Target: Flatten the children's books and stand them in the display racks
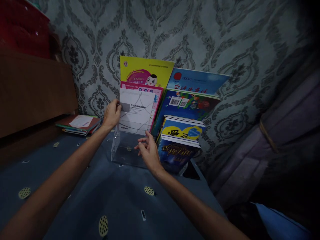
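A white booklet [137, 111] with a grey block and black print stands upright in a clear plastic rack [125, 151]. My left hand [112, 115] is closed on its left edge, fingertips hidden behind it. My right hand [150, 150] is at the lower right, fingers apart in front of the rack, close to the booklet's bottom corner. Behind the booklet rise a pink book [158, 103] and a taller yellow book [147, 68]. Blue books [187, 103], books with a yellow-and-blue cover [183, 130] and dark blue books [177, 153] fill the rack's right side.
A low stack of books [80, 124] with a paper on top lies at the left, beside a brown wooden cabinet [35, 93]. Blue patterned cloth [120, 200] covers the table. Patterned wallpaper is behind; a tied curtain [257, 143] hangs at the right.
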Demonstrator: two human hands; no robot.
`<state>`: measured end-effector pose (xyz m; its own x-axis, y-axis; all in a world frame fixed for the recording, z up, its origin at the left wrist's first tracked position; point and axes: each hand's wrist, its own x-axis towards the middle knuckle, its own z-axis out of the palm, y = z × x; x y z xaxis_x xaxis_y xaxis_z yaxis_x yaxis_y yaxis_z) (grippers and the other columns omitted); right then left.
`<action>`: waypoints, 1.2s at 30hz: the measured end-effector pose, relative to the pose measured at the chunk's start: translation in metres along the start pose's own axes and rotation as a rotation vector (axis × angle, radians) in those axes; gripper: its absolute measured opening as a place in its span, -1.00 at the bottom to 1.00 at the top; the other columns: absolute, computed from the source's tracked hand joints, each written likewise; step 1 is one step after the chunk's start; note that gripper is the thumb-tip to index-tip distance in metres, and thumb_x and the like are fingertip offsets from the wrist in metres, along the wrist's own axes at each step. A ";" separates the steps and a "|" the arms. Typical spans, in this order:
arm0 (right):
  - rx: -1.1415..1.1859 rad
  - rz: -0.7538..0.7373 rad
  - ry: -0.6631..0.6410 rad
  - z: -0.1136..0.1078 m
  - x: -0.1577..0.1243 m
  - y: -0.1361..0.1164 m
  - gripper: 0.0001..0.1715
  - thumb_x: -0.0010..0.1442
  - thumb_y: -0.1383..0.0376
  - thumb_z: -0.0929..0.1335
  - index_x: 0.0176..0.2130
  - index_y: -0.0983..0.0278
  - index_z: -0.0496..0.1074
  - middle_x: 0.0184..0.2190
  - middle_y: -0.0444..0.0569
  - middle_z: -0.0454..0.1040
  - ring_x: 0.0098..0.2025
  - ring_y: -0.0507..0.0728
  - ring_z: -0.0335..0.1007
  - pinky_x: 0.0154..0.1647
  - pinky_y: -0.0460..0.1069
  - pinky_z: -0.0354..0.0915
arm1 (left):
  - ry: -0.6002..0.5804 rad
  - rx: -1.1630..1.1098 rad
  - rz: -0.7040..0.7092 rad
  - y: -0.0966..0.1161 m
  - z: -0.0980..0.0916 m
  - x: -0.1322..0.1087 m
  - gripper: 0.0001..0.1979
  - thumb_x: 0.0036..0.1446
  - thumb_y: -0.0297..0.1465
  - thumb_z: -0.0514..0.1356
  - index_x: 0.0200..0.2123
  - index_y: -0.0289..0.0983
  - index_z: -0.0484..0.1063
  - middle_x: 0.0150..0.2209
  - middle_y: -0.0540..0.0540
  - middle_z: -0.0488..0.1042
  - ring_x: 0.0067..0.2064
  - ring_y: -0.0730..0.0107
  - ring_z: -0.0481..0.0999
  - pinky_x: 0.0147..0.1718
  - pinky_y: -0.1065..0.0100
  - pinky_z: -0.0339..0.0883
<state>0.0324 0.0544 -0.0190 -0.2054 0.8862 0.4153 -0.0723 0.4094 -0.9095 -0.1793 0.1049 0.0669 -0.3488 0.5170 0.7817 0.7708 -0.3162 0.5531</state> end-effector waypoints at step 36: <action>-0.040 0.075 0.084 -0.002 0.048 -0.029 -0.01 0.07 0.30 0.34 0.41 0.27 -0.03 -0.41 -0.22 0.47 -0.51 0.06 0.50 -0.62 -0.12 0.23 | -0.046 -0.090 0.023 -0.003 -0.008 -0.012 -0.69 0.18 -0.46 0.14 0.02 -0.26 0.34 -0.15 -0.14 0.47 -0.05 0.16 0.50 0.08 0.10 0.35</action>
<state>0.0270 0.0860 0.0274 -0.1263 0.9291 0.3477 -0.0200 0.3481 -0.9373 -0.1811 0.0931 0.0579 -0.3051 0.5443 0.7814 0.7265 -0.3974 0.5605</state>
